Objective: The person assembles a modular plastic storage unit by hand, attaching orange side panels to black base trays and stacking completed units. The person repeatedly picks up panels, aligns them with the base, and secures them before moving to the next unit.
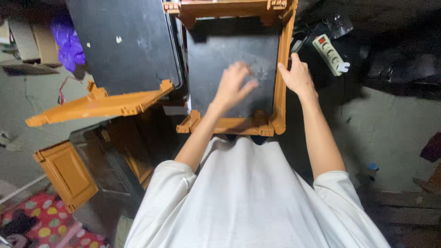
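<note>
While I look straight down from the head camera, this is how the scene lies.

Panel in hand: a black board (pixel 229 50) set in an orange plastic frame (pixel 281 69), lying flat in front of me at the centre of the view, its near edge just above my white shirt (pixel 248 197).

Left hand: my left hand (pixel 233 85) rests on the black board, fingers curled loosely against the surface, gripping nothing.

Right hand: my right hand (pixel 297 76) clasps the right edge of the orange frame, thumb on the inner side next to the board, fingers over the outer side.

Second panel: another black board with an orange edge (pixel 124 43) leans tilted just to the left of the first, its lower orange rail (pixel 98 106) jutting out toward the left and crowding the first panel's left side.

Lower left: an orange cabinet door (pixel 69 174) and dark frame parts (pixel 115 156) stand beside my left arm, close against the near corner of the panel I hold.

Right side: a white power strip with a red switch (pixel 330 54) lies on the dark floor just beyond my right hand, with cables (pixel 298 41) running beside the frame.

Far left: a purple plastic bag (pixel 68 41) sits behind the tilted panel.

Bottom left corner: a red mat with coloured spots (pixel 46 225) covers the floor.

Far right: a small bottle with a blue cap (pixel 371 171) stands on the grey floor, well apart from my hands.
</note>
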